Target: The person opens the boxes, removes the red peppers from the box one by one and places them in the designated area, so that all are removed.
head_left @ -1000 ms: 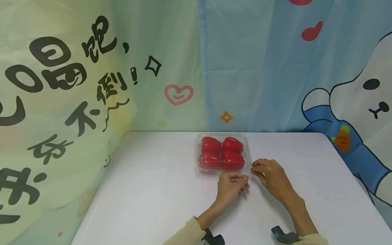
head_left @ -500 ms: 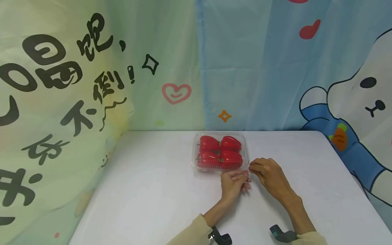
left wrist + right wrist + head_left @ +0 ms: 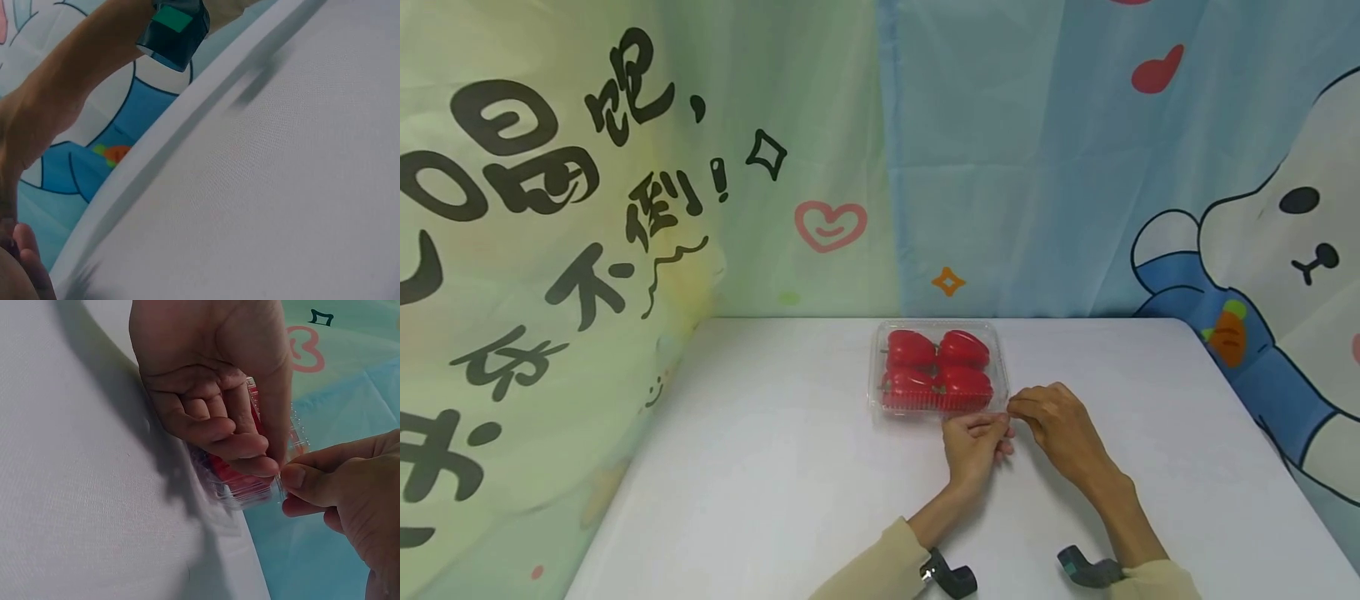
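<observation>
The clear box [image 3: 999, 367] of 4 red peppers [image 3: 967, 387] sits near the counter [image 3: 760, 467]'s far edge. Only the right-wrist view shows clearly the left grip [image 3: 209, 381] and right grip [image 3: 350, 494] pinching its rim, left fingers partly masking the peppers. A printed curtain [image 3: 1015, 150] hangs behind.

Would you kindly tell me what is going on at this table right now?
A person is handling a clear plastic box of four red peppers on a white table. The left hand and right hand meet at the box's near right corner, where they appear to pinch its clear edge. All four peppers lie inside, and the box sits near the table's far edge. I cannot tell whether it is fully closed.
</observation>
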Demonstrator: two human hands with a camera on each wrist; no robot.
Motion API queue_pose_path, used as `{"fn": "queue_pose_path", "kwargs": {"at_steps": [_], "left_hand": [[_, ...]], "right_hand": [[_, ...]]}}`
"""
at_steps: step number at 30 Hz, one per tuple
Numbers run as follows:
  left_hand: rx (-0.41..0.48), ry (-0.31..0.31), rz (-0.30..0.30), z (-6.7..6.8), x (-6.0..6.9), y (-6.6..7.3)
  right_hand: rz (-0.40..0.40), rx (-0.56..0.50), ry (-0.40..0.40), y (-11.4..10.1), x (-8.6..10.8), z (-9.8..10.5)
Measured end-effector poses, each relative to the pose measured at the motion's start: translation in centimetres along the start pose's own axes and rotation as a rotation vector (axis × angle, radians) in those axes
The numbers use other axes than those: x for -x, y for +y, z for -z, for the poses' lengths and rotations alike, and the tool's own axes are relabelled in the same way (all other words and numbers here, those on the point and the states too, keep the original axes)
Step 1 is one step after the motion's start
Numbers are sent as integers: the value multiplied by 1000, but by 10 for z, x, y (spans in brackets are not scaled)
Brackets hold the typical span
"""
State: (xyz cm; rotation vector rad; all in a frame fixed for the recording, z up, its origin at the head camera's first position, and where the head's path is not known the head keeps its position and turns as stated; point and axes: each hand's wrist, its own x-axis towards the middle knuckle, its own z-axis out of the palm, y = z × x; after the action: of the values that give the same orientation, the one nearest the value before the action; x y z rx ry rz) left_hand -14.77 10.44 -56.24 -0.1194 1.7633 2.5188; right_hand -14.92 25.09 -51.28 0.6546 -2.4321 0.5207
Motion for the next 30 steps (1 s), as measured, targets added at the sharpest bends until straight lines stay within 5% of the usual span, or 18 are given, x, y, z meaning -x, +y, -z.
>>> {"fn": "queue_pose_path", "kwargs": {"at_steps": [18, 30], "left_hand": [[23, 139, -96, -14, 2, -10], [68, 150, -227, -19, 2, -18]], "right_hand": [[24, -6, -38, 6, -1, -7], [46, -4, 10, 3, -1, -8]]}}
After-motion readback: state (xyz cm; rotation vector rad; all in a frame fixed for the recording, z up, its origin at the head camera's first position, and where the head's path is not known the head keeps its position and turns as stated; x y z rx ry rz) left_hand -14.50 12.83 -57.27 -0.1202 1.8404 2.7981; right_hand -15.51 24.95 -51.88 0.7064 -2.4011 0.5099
